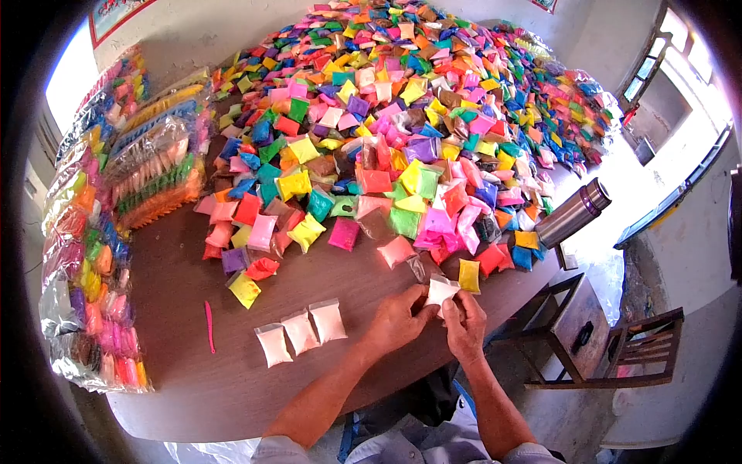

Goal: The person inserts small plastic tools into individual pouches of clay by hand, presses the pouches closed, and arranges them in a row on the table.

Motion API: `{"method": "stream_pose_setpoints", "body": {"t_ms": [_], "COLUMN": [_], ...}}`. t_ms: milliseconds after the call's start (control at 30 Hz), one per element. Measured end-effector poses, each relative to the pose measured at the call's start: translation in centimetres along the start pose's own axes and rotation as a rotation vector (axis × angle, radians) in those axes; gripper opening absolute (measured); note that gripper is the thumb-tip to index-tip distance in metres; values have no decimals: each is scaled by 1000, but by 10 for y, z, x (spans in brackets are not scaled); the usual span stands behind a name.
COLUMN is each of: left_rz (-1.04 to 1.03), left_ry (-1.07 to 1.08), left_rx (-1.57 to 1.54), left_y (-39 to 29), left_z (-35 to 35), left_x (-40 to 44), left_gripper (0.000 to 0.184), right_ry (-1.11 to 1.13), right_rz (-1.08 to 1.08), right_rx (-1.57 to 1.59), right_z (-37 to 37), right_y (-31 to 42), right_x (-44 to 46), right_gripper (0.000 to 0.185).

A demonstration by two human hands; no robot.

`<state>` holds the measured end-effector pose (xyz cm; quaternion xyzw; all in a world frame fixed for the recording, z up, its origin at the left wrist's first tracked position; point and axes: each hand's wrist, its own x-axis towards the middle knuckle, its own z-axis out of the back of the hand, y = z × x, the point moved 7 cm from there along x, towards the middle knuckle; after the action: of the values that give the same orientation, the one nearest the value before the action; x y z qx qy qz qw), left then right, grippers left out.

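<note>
Between my two hands, above the front of the table, is a small white packet (443,289) in clear wrap. My left hand (400,317) pinches its left edge, and my right hand (464,319) grips it from the lower right. To the left of my hands, three pale packets (301,332) lie side by side on the brown table (178,309). Just beyond my right hand is a yellow packet (469,276). A pink packet (396,252) and a dark, shiny packet (416,268) lie just past my left hand.
A huge heap of coloured packets (371,100) covers the table's far side. Bundled packets in clear bags (154,147) line the left edge. A thin pink stick (209,327) lies at front left. A metal flask (573,213) leans at right, near a wooden chair (587,332).
</note>
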<state>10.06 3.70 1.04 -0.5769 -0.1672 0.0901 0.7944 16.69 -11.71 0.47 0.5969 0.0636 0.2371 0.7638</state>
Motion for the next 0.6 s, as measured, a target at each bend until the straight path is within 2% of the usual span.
{"method": "stream_pose_setpoints", "body": {"t_ms": [133,200,333,400,600], "left_rz": [15,-11,5,-7,14], "left_ry": [10,5,-4,-10,35], "left_rx": [-13,-40,4,-10,-78], "left_y": [-8,-13,-9,-6,1], "left_z": [2,3,2,2,-1], "left_x": [0,0,0,0,0], "left_gripper": [27,26,27,27,27], "right_ry": [-17,-45,-79,-58,-71], "right_rz": [-17,-117,-69,-68,-30], "right_rx": [49,137,148,22,65], "right_z": [-1,-1,0,0,0], "right_y": [7,2,5,3,9], "right_x": [0,-1,-1,-1,0], "right_gripper": [29,16,16,16,14]}}
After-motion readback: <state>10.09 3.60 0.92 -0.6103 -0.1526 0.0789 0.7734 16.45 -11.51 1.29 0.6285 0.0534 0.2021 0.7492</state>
